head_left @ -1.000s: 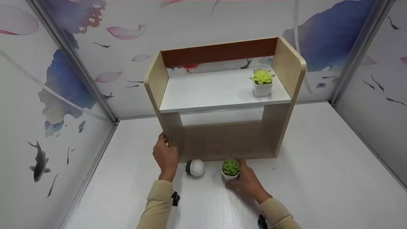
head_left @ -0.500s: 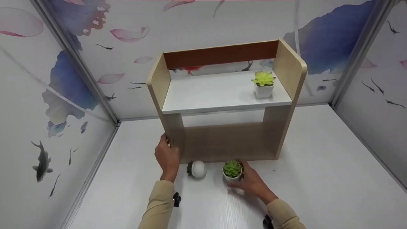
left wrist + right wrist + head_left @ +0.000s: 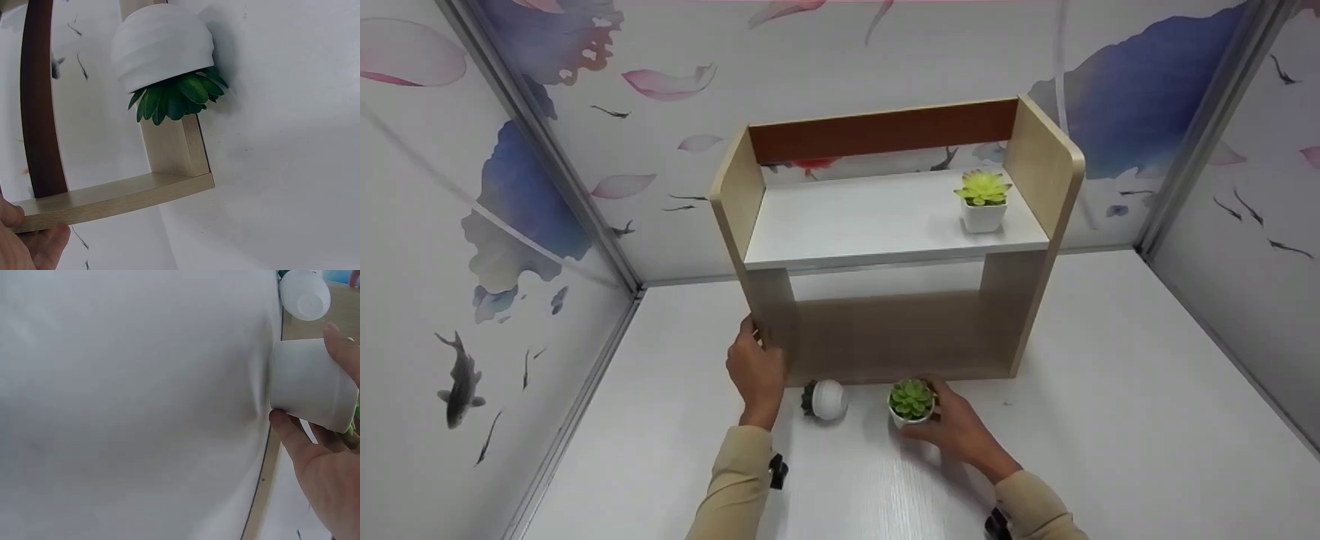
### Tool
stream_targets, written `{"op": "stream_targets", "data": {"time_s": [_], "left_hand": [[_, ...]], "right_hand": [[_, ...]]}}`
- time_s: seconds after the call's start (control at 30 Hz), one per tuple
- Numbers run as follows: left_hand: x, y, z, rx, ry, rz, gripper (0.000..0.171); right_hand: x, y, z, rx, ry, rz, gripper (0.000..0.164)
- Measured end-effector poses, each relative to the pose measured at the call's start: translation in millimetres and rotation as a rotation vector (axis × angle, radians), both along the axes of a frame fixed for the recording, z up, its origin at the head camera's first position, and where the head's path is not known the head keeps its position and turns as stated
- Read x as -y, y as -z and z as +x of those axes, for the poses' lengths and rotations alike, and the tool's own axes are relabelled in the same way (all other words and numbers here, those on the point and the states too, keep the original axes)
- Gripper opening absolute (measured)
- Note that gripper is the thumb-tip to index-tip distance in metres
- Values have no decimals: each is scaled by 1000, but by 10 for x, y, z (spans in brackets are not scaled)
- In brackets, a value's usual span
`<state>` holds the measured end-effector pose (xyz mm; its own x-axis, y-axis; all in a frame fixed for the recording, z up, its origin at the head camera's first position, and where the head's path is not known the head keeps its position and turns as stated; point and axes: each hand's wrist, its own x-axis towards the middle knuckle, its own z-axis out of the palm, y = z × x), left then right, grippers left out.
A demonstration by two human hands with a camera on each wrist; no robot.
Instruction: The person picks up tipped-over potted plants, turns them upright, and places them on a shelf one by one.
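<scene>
Two hands of yours are occupied: the right hand (image 3: 960,431) grips the upright succulent pot (image 3: 911,401), thumb on its near side and fingers round its far side. That pot's axis is vertical, its leaves facing up, near the middle of the front edge of the shelf unit (image 3: 885,259); you cannot tell whether its base touches the white table (image 3: 1110,420). Just left of it, the tipped pot (image 3: 829,400) lies with its long axis running left to right, leaves pointing left. Your left hand (image 3: 757,375) grips the shelf unit's left side panel, its thumb and fingers on opposite faces.
</scene>
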<state>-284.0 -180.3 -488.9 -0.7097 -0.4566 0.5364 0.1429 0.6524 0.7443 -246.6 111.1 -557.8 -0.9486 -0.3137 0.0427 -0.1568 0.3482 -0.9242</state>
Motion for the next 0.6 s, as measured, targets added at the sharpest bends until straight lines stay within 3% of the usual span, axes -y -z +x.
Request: {"op": "stream_targets", "data": {"time_s": [0.23,0.6], "left_hand": [[2,3,3,10,7,15,32],[-4,4,14,9,-1,16,30]], "right_hand": [[-47,-271,88,-20,30,-8,82],[-86,-875,198,-168,61,42,83]]}}
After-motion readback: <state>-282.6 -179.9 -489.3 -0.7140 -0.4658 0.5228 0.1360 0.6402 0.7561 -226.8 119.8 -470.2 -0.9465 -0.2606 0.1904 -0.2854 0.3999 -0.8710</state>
